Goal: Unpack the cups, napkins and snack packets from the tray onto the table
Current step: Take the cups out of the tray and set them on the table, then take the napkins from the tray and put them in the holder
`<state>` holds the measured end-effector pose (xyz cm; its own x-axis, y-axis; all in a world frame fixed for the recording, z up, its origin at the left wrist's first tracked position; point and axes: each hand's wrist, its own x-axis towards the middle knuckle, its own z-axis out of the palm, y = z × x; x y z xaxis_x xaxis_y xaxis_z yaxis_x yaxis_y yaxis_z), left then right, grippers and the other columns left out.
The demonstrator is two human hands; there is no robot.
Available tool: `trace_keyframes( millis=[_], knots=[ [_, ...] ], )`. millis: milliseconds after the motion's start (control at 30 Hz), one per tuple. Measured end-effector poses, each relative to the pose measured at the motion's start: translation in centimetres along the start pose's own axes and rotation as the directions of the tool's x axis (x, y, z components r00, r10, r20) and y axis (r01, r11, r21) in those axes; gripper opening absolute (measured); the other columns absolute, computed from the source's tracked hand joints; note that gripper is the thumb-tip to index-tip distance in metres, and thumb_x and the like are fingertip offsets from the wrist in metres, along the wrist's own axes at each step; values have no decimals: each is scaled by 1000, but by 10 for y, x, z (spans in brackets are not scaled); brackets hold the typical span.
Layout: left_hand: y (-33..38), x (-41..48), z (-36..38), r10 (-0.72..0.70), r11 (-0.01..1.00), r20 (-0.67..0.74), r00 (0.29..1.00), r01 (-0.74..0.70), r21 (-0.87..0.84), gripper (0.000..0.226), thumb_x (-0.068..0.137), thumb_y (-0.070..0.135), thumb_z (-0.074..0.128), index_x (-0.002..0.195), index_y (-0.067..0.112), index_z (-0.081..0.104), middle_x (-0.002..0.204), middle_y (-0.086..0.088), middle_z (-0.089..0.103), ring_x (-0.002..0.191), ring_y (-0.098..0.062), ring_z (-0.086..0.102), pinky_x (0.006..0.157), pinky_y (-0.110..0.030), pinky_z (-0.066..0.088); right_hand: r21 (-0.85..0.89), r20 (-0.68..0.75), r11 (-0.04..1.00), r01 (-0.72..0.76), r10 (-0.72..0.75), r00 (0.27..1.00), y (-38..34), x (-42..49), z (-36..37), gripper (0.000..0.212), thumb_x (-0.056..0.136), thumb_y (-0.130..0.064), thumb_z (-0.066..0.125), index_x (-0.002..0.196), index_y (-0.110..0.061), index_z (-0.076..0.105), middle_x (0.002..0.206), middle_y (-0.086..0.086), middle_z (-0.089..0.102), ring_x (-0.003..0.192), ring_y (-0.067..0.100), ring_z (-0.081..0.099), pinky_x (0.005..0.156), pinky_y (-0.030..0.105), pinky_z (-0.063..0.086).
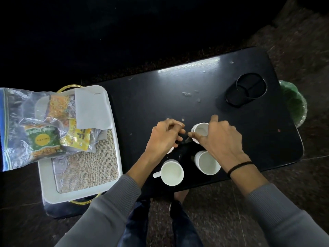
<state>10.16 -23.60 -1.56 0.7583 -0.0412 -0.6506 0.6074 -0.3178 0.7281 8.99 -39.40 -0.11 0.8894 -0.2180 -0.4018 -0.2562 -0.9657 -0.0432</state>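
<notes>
Both hands are over the dark surface (pixel 178 90), near its front edge. The left hand (pixel 164 138) has its fingers curled in narrow, and a bit of white shows under it at the heel; I can't tell whether it grips anything. The right hand (pixel 220 138) sits on the far cup (pixel 201 130), thumb and fingers spread around its rim; whether that's a firm grip or just contact I can't tell.

Two more white cups stand on the surface closer to the person: the cup with the handle (pixel 171 172), handle pointing left, and the near right cup (pixel 207 163), partly under the right wrist. All look empty and upright.

The white tray (pixel 116 139) sits to the left, just beside the surface, with gold handles at both ends and a burlap-look liner. Still in it: a clear plastic bag (pixel 16 122) holding the snack packets (pixel 44 138), yellow and green, the bag overhanging the tray's left edge. A white napkin (pixel 92 109) lies at the tray's far right corner, over part of the bag.

A black holder (pixel 246 92) stands at the far right of the surface. Crumbs are scattered mid-surface. There is a black band on the right wrist and grey sleeves on both arms.
</notes>
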Motion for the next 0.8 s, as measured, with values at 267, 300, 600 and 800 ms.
trace_keyframes(
  millis=[267, 300, 600, 800],
  knots=[
    [-6, -8, -39, 53, 995, -43, 998, -56, -79, 21, 99, 25, 55, 102, 22, 75, 90, 4, 79, 77, -14, 75, 60, -21, 58, -62, -92, 978, 200, -205, 974, -38, -7, -25, 44, 101, -50, 54, 109, -6, 57, 101, 12, 67, 89, 37, 70, 58, 34, 40],
    [-8, -8, -46, 60, 994, -57, 997, -64, -85, 21, 99, 25, 55, 103, 22, 75, 90, 4, 79, 78, -14, 75, 62, -23, 59, -51, -92, 971, 233, -237, 967, -47, -7, -25, 41, 102, -46, 53, 109, -6, 58, 99, 12, 67, 88, 37, 70, 58, 34, 42],
    [-41, -7, -130, 24, 994, -258, 966, -51, -98, 17, 100, 24, 56, 103, 20, 72, 92, 5, 77, 75, -10, 72, 63, -29, 60, -49, -117, 856, 515, -517, 848, -152, -3, -12, 28, 102, -38, 53, 106, -11, 61, 96, 6, 69, 82, 35, 70, 59, 33, 40],
    [-67, -10, -190, 134, 979, -566, 813, -19, 205, 29, 93, 21, 64, 122, 21, 61, 114, 8, 66, 86, -14, 66, 75, -38, 55, 56, -70, 704, 708, -705, 706, -226, 2, 10, 25, 100, -36, 58, 111, -14, 60, 106, 1, 62, 89, 22, 62, 64, 32, 47]
  ],
)
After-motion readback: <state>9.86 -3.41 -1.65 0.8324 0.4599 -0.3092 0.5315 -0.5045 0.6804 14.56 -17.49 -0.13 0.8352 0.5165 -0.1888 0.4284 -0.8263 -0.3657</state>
